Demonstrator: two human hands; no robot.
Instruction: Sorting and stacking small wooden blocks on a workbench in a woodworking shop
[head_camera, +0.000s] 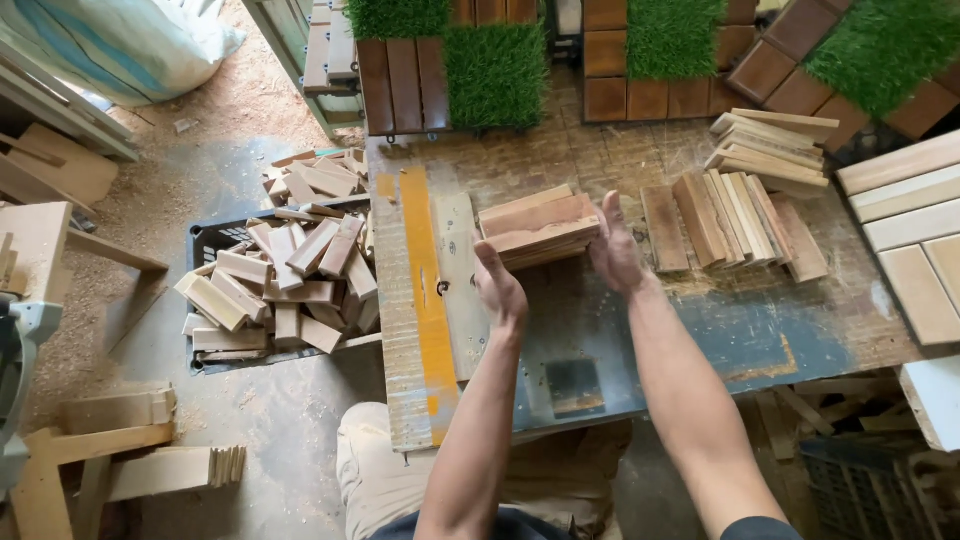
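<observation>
A stack of short wooden slats (538, 226) lies on the worn workbench (700, 330). My left hand (499, 288) presses against the stack's near left end. Flat and upright, my right hand (615, 250) presses on its right end. Both hands squeeze the stack between them. A row of similar slats (735, 220) leans on edge to the right of my right hand, with a small pile of more slats (770, 140) behind it.
A dark crate (280, 280) heaped with wood offcuts stands on the floor left of the bench. Deck tiles of brown slats and green artificial turf (495, 70) lie along the bench's far edge. Pale wooden tiles (915, 230) sit at right. Sawdust covers the floor.
</observation>
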